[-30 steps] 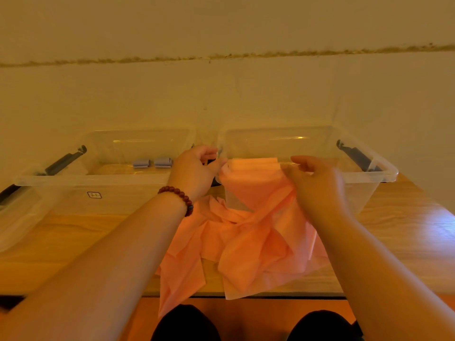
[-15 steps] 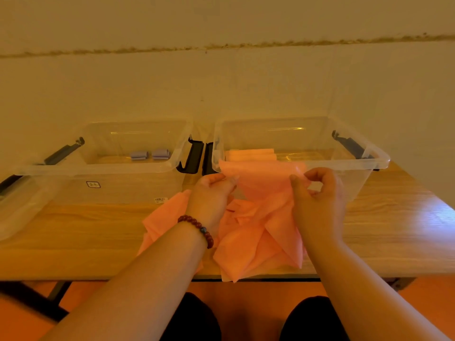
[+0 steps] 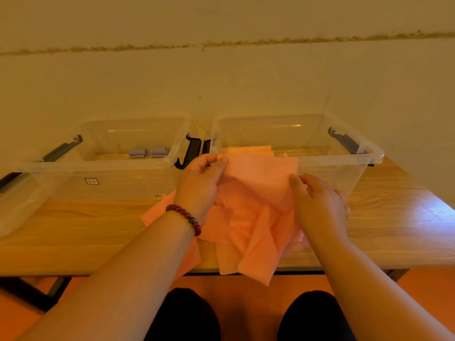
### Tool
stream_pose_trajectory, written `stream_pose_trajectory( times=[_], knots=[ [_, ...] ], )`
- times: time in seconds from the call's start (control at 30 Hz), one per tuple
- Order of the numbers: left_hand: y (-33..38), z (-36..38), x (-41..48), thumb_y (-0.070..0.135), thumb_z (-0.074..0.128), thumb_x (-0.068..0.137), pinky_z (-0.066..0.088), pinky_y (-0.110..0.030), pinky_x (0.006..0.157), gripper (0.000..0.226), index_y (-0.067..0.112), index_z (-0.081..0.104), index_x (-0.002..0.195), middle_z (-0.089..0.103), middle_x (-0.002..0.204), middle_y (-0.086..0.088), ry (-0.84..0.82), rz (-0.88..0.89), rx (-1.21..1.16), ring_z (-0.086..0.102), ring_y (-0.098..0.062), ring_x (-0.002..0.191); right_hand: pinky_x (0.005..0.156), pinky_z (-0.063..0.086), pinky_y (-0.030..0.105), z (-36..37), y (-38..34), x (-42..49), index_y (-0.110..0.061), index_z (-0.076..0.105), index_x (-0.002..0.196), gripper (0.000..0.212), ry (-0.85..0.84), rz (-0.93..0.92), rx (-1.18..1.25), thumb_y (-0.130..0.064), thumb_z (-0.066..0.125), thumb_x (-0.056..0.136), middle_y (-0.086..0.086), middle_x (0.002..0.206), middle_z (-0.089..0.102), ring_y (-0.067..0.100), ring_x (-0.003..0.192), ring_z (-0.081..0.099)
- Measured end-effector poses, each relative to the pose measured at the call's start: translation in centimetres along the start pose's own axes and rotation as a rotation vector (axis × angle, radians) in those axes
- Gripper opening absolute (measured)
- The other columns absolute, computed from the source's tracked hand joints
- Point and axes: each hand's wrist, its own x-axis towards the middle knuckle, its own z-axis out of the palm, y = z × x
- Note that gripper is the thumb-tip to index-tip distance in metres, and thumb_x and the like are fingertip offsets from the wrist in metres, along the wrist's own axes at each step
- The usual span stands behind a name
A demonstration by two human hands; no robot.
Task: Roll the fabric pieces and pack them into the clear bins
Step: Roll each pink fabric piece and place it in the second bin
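Observation:
A heap of pink fabric pieces lies on the wooden table in front of two clear bins. My left hand pinches the top left corner of one pink piece and holds it up against the right bin. My right hand grips the same piece at its right edge, thumb on top. Rolled pink fabric lies inside the right bin. Two small grey-blue rolls sit in the left bin.
The wooden table has a front edge close to my knees; some fabric hangs over it. Black latch handles stick out between the bins and at their outer ends. A third clear container sits at far left. A wall stands right behind the bins.
Both hands came down from the bin rim toward the table, still holding the pink piece. The heap spread flatter on the table, with less fabric hanging over the front edge.

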Motion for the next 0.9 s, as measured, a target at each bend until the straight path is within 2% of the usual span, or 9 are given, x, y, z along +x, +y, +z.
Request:
stream_pose_trajectory(
  times=[0.13,0.27,0.37,0.43,0.5,0.57,0.63,0.73,0.9],
  knots=[
    [0.6,-0.3,0.2,0.010,0.065,0.088,0.056,-0.019,0.059,0.027,0.035,0.059,0.097,0.071,0.071,0.018,-0.141,-0.007,-0.030,0.067,0.003,0.067,0.091,0.041,0.044,0.0,0.5,0.5,-0.027,0.062,0.118,0.037,-0.049,-0.021,-0.020,-0.049,0.038,0.099,0.000,0.125,0.060,0.027,0.112,0.051],
    [0.6,-0.6,0.4,0.012,0.065,0.089,0.056,-0.023,0.067,0.027,0.029,0.062,0.109,0.070,0.088,0.007,-0.063,0.017,0.015,0.066,-0.004,0.079,0.075,0.036,0.034,-0.8,0.7,0.9,-0.020,0.057,0.122,0.040,-0.109,-0.003,-0.120,-0.045,0.032,0.102,0.006,0.122,0.052,0.018,0.090,0.043],
    [0.4,-0.8,0.6,0.015,0.065,0.089,0.056,-0.028,0.073,0.024,0.031,0.062,0.107,0.068,0.098,0.005,-0.032,0.012,0.034,0.064,-0.009,0.089,0.070,0.039,0.034,-1.4,0.8,1.3,-0.016,0.057,0.117,0.042,-0.136,0.020,-0.347,-0.043,0.027,0.104,0.005,0.102,0.049,0.019,0.082,0.045],
    [0.2,-0.8,0.4,0.015,0.064,0.089,0.055,-0.025,0.069,0.022,0.033,0.062,0.101,0.067,0.098,0.007,-0.027,0.013,0.037,0.063,-0.009,0.089,0.071,0.044,0.036,-1.6,0.8,1.4,-0.016,0.058,0.116,0.038,-0.174,0.035,-0.477,-0.039,0.030,0.104,0.002,0.097,0.048,0.021,0.087,0.049],
    [-0.1,-0.6,0.2,0.015,0.063,0.090,0.052,-0.021,0.064,0.020,0.034,0.061,0.098,0.066,0.098,0.007,-0.032,0.004,0.029,0.063,-0.007,0.087,0.084,0.046,0.041,-1.8,0.8,1.2,-0.020,0.061,0.116,0.034,-0.174,0.013,-0.581,-0.037,0.035,0.102,0.003,0.108,0.055,0.025,0.109,0.049],
    [-0.5,-0.4,-0.1,0.015,0.062,0.090,0.052,-0.019,0.062,0.021,0.034,0.060,0.096,0.065,0.098,0.008,-0.045,-0.004,0.024,0.062,-0.005,0.086,0.097,0.038,0.043,-1.7,0.7,0.7,-0.025,0.064,0.113,0.031,-0.122,-0.050,-0.634,-0.037,0.039,0.100,0.000,0.118,0.059,0.027,0.122,0.041],
    [-0.8,-0.1,-0.3,0.015,0.062,0.091,0.052,-0.019,0.062,0.020,0.033,0.060,0.100,0.065,0.103,0.006,-0.057,-0.009,0.029,0.062,-0.007,0.089,0.099,0.034,0.042,-1.2,0.5,0.4,-0.027,0.066,0.112,0.029,-0.081,-0.097,-0.552,-0.037,0.041,0.099,-0.002,0.122,0.059,0.027,0.124,0.040],
    [-0.9,0.1,-0.4,0.016,0.061,0.092,0.052,-0.017,0.060,0.022,0.033,0.058,0.107,0.065,0.101,0.007,-0.079,-0.015,0.029,0.063,-0.004,0.085,0.090,0.039,0.038,-0.4,0.4,0.2,-0.025,0.065,0.115,0.026,-0.057,-0.171,-0.337,-0.033,0.047,0.098,-0.002,0.121,0.061,0.024,0.115,0.048],
    [-0.7,0.0,-0.6,0.013,0.058,0.094,0.052,-0.015,0.057,0.028,0.041,0.056,0.095,0.066,0.100,0.005,-0.103,0.010,0.038,0.063,-0.001,0.080,0.067,0.045,0.033,-0.1,-0.1,-0.1,-0.017,0.062,0.112,0.021,-0.092,-0.147,0.056,-0.022,0.046,0.099,0.000,0.093,0.065,0.018,0.079,0.057]
  ],
)
